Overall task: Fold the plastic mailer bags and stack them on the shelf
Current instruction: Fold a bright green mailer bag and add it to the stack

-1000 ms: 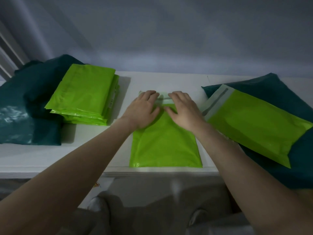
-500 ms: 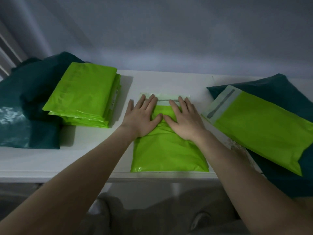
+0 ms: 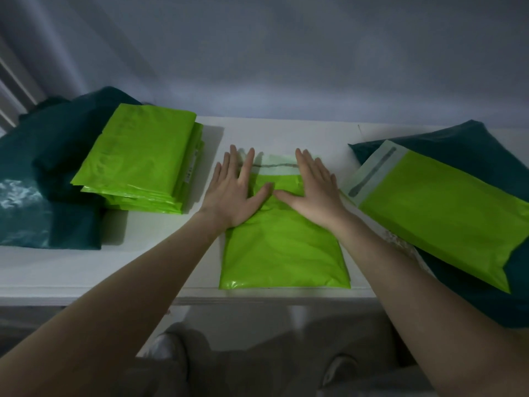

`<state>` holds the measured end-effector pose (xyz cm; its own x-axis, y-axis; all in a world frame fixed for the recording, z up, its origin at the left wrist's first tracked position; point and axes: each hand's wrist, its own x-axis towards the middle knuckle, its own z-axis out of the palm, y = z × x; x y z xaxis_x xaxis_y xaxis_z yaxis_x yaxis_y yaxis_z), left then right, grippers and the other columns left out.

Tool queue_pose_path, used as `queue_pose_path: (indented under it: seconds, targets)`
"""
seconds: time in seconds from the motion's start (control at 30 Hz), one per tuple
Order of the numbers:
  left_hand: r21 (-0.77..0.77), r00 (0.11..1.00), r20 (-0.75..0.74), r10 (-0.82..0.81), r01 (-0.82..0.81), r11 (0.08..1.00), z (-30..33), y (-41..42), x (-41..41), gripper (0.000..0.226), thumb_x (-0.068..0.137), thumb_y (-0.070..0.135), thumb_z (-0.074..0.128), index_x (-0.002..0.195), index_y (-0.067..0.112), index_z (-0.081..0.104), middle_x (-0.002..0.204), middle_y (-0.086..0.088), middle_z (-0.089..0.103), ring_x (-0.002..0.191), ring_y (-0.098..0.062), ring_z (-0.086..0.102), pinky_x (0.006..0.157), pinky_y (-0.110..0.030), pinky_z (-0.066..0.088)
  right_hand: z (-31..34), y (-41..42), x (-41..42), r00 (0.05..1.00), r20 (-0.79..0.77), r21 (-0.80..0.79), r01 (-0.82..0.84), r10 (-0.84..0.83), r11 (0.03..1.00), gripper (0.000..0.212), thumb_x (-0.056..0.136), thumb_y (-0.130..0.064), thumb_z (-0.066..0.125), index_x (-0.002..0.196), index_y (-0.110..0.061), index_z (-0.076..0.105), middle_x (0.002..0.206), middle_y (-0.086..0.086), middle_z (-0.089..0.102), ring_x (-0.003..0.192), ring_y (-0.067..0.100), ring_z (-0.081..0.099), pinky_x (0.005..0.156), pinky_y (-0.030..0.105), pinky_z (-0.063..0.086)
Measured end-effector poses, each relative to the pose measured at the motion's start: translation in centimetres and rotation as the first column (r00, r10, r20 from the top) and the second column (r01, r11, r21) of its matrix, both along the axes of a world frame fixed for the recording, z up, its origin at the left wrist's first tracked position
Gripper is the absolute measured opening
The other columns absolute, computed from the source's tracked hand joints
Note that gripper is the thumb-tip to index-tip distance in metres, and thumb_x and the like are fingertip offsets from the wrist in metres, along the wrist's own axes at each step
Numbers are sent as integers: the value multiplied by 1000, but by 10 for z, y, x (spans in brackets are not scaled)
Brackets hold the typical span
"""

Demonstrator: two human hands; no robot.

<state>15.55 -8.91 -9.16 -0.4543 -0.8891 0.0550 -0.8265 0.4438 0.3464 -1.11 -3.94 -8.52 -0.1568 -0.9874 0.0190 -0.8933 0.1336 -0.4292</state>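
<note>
Head view: both hands flat on a lime-green folded plastic mailer bag lying on the white shelf top, near its front edge, centre of frame

Left hand: palm down, fingers straight and spread, nothing gripped, just pressing. It sits on the bag's upper left corner; the outer fingers overhang onto the shelf surface

Right hand: same pose, flat, fingers straight, pressing the bag's upper right part. Nothing grasped. Thumbs point toward each other, tips just apart over the middle of the bag

Pale adhesive flap strip with a dark line shows at the bag's far edge, between the two sets of fingers

Stack of folded lime-green mailer bags sits left of the hands, near but not touching the worked bag. It leans partly on a dark teal plastic bag at the far left of the shelf

Right side: an unfolded lime-green mailer with a pale flap lies angled on top of another dark teal bag; its flap end is just beside the right wrist

Grey-white wall behind the shelf. Below the shelf edge the person's grey trousers are visible, dim and blurred
</note>
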Motion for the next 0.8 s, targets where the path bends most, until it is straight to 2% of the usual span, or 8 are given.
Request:
queue_pose_path:
  seconds: [0.1, 0.2, 0.3, 0.37, 0.47, 0.63, 0.8]
  targets:
    - [-21, 995, -97, -26, 24, 999, 8, 3, -1, 68, 96, 48, 33, 151, 19, 5, 158, -15, -6, 146, -25, 2, 117, -35, 2, 8, 0, -2, 993, 118, -45, 1, 4, 999, 91, 83, -54, 58, 151, -25, 4, 159, -7, -5, 146, 18, -5, 118, 52, 5]
    - [-9, 983, -182, -17, 16, 1000, 19, 5, 0, 65, 94, 35, 47, 147, 11, 19, 156, -17, 8, 143, -29, 17, 116, -36, 16, 17, 5, -4, 988, 157, -93, 15, 0, 996, 80, 86, -42, 62, 149, -21, 17, 159, -3, 0, 146, 20, -1, 119, 46, 8]
    - [71, 982, -186, -34, 48, 996, 30, 11, 5, 67, 90, 28, 55, 145, 8, 21, 151, -15, 19, 138, -29, 30, 112, -33, 24, 27, 16, -4, 981, 194, -102, 39, -19, 994, 65, 87, -31, 63, 142, -17, 34, 155, 2, 17, 143, 23, 11, 115, 35, 16]
    - [83, 987, -151, -56, 69, 994, 36, 16, 11, 71, 89, 30, 58, 145, 9, 20, 148, -13, 23, 134, -29, 34, 110, -33, 28, 31, 24, -2, 985, 166, -89, 53, -38, 995, 58, 85, -28, 64, 137, -16, 40, 143, 7, 31, 136, 26, 23, 108, 32, 24]
    - [53, 996, -78, -53, 57, 997, 42, 24, 18, 71, 86, 35, 62, 141, 9, 26, 140, -16, 32, 127, -32, 41, 106, -38, 34, 36, 34, 0, 987, 130, -28, 99, -94, 995, 57, 84, -29, 64, 133, -14, 40, 130, 11, 36, 126, 28, 34, 103, 34, 32]
    - [154, 998, 22, 62, -65, 986, 45, 33, 27, 64, 85, 39, 64, 129, 5, 33, 126, -22, 48, 111, -36, 53, 92, -40, 44, 38, 54, -6, 985, 48, 116, 157, -163, 981, 67, 85, -39, 63, 136, -7, 32, 132, 17, 38, 123, 34, 42, 99, 38, 40]
    - [301, 976, -65, 206, -178, 937, 38, 36, 28, 69, 80, 39, 70, 126, 3, 35, 120, -21, 56, 110, -34, 55, 90, -39, 46, 36, 62, -6, 976, 46, 181, 204, -215, 962, 70, 86, -44, 61, 134, -5, 29, 135, 20, 40, 120, 34, 46, 92, 36, 42]
